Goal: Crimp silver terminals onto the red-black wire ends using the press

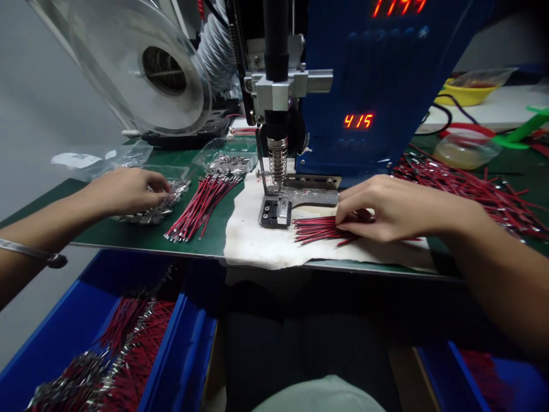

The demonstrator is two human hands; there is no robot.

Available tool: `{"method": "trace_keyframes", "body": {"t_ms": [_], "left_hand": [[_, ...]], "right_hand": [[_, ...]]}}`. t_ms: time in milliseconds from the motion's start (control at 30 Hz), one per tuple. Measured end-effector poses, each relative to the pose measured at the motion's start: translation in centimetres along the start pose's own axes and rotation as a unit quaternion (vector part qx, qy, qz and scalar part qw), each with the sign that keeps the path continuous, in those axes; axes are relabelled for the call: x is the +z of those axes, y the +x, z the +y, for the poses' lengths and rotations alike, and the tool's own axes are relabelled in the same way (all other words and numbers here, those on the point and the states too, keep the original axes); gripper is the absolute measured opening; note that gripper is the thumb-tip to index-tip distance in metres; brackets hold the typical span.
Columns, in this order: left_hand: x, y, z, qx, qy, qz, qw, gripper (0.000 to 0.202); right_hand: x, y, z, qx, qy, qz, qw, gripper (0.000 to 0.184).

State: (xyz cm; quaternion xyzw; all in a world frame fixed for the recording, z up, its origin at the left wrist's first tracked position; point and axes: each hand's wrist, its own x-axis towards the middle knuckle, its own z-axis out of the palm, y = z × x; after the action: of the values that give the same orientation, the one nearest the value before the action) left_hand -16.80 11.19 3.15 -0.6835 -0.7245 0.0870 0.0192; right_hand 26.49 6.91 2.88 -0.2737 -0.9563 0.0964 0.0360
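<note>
My left hand (128, 191) reaches into a clear plastic tray (182, 171) of small metal parts (160, 213), its fingertips curled together among them. Whatever is between those fingertips is too small to make out. Over on the right, my right hand (381, 209) has thumb and fingers closed on a bundle of red and black wires (315, 230) lying on a white cloth (249, 240). The wires' left ends point toward the small metal fixture (283, 210) under the spring-loaded head (277, 151) of the machine. Between my hands rests a second wire bundle (201, 209) with metal tips.
Behind stands the blue machine housing (355, 68) with red digits. Another clear tray (227, 154) of metal parts is beside it. Loose wires (472, 194) heap at the right, near a round clear container (465, 151). Below the table edge, a blue bin (171, 349) holds many tipped wires.
</note>
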Motion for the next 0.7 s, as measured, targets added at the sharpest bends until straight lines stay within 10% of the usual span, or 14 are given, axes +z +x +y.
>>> {"method": "trace_keyframes", "body": {"t_ms": [700], "left_hand": [[-0.9,-0.2,0.2,-0.007,-0.051,0.056,0.997,0.026]], "right_hand": [[0.6,0.4,0.9,0.037,-0.027,0.046,0.998,0.021]]}}
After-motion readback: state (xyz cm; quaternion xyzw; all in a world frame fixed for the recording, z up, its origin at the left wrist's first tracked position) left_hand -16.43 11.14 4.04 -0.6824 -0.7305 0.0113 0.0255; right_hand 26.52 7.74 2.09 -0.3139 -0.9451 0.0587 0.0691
